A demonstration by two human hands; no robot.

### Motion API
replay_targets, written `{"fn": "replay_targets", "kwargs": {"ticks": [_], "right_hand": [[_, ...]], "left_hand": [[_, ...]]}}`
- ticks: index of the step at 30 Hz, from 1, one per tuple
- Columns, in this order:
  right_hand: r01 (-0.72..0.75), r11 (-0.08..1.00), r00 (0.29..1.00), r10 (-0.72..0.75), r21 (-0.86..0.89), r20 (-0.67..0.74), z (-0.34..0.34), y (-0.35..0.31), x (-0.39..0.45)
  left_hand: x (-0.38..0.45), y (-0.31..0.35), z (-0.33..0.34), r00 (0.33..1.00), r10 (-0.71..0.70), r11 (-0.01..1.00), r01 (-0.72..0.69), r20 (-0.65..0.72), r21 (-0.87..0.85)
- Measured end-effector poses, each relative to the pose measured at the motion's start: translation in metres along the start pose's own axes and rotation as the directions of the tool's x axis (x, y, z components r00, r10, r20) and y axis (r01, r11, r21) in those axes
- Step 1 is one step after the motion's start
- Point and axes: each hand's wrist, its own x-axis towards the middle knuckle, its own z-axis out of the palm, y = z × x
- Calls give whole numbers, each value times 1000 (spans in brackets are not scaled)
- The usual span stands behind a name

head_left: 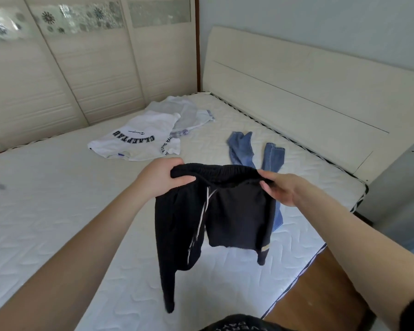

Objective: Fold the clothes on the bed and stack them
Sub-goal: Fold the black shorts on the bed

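A: Trousers [215, 211], black, held up above the mattress [46, 223] by the elastic waistband. Left hand [163, 174] grips the waistband's left end, fingers curled round the fabric, thumb on the near side.

B: Right hand [281, 187]?

A: Pinches the waistband's right end, fingers bent over the edge. The waistband is stretched between the two hands; the legs hang below them, the longer one under the left hand. White drawstring [202, 216] dangles below the middle of the waistband.

B: Other clothes?

A: Blue jeans [244, 149] lie unfolded on the mattress just beyond the right hand, partly hidden behind the trousers. White printed T-shirt [134, 139] lies beyond the left hand, flat. Grey-and-white garment [184, 111] farther beyond, touching the T-shirt. Headboard [296, 84] well beyond the right hand.
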Motion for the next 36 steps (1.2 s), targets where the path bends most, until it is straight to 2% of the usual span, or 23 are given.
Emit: {"fn": "replay_targets", "kwargs": {"ticks": [2, 4, 6, 8, 11, 14, 17, 19, 21, 23, 27, 29, 33, 35, 36], "right_hand": [[19, 985, 996, -35, -169, -87, -2, 5, 7], [58, 941, 986, -108, -333, -131, -2, 8, 9], [135, 872, 974, -203, -471, -97, -1, 10, 6], [184, 754, 968, -249, -631, -15, 1, 12, 2], [194, 580, 963, -266, -791, 41, 7, 13, 0], [206, 474, 948, -314, -856, 54, 17, 15, -4], [242, 319, 913, -395, -916, 104, 24, 16, -13], [247, 163, 880, -451, -955, 150, 26, 14, -15], [268, 98, 853, -487, -959, 188, 25, 12, -16], [320, 141, 849, -482, -937, 217, 24, 10, -18], [401, 329, 862, -452, -855, 230, 16, 9, -12], [446, 466, 868, -431, -764, 244, 14, 12, -13], [450, 720, 888, -425, -528, 177, 14, 15, -16], [441, 753, 896, -404, -487, 186, 16, 15, -21], [459, 726, 887, -407, -512, 219, 16, 14, -24]], "left_hand": [[-1, 5, -9, 999, 30, 994, -31, 14, 102], [-3, 9, -15, 997, 67, 958, -74, 35, 278], [-4, 8, -21, 991, 116, 876, -136, 72, 463], [-5, 0, -27, 983, 126, 822, -178, 133, 542], [-8, -20, -34, 957, 97, 836, -228, 274, 499], [-15, -34, -38, 927, 26, 860, -212, 375, 464], [-22, -52, -40, 928, -20, 899, -146, 371, 413], [-28, -59, -41, 942, -31, 960, -65, 333, 273], [-35, -60, -41, 952, -68, 988, 21, 300, 156], [-40, -58, -41, 951, -104, 993, 83, 290, 86], [-46, -57, -44, 944, -82, 995, 96, 319, -28], [-48, -54, -49, 930, -79, 985, 128, 360, -116], [-47, -44, -55, 902, -19, 992, 71, 431, -103], [-48, -38, -58, 904, -8, 991, 64, 428, -117], [-48, -36, -60, 910, 0, 990, 58, 416, -129]]}}
